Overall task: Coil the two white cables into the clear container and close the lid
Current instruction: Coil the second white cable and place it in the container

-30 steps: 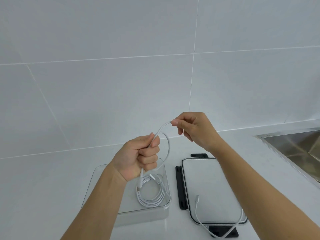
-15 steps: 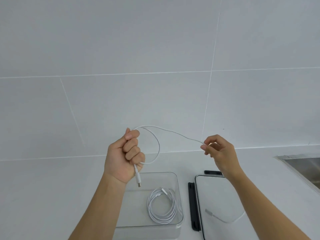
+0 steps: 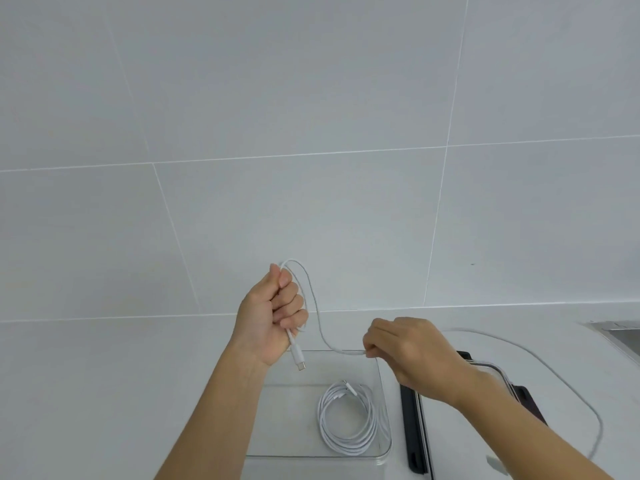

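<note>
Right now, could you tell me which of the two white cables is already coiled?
The cable in the clear container; the loose cable hangs between the left hand and right hand.

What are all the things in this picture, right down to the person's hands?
coiled cable: one, white, lying inside the container
loose cable: one, white, held between both hands above the container, its tail trailing right over the countertop and lid
container: one, clear, open, on the countertop
lid: one, clear with black latches, flat on the countertop right of the container
sink: one, steel, only a corner at the right edge
countertop: one, white
wall tiles: several, pale grey, behind the countertop
left hand: one, grips a loop of the loose cable, plug hanging below the fist
right hand: one, pinches the same cable further along
</note>
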Available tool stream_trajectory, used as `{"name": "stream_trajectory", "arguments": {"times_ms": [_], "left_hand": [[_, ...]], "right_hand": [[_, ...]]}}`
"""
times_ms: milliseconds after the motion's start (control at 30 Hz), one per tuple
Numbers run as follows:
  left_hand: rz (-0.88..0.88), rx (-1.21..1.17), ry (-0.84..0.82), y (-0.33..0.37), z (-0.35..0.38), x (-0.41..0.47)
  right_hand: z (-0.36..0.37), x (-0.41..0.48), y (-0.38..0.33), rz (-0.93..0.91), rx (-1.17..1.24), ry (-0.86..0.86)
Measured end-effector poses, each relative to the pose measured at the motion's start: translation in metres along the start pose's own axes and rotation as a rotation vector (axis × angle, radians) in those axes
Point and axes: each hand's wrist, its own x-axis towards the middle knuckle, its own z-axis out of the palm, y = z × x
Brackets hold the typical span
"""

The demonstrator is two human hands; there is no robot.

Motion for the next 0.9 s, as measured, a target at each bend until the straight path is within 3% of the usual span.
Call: {"name": "stream_trajectory", "arguments": {"times_ms": [200,500,733,900], "left_hand": [[0.056,0.305,0.042,-0.009,0.001,-0.003],[-0.131,0.737,-0.089,-0.022,0.014,-0.017],[-0.312,0.624,-0.361,-0.017,0.012,-0.021],[-0.387,0.363,-0.468,-0.008,0.005,-0.023]], "right_hand": [[-0.017,0.017,-0.021,-0.046,0.214,-0.013],[-0.017,0.025,-0.021,0.075,0.338,0.145],[-0.015,0.028,-0.014,0.282,0.573,0.215],[-0.026,0.034,-0.009,0.394,0.771,0.184]]}}
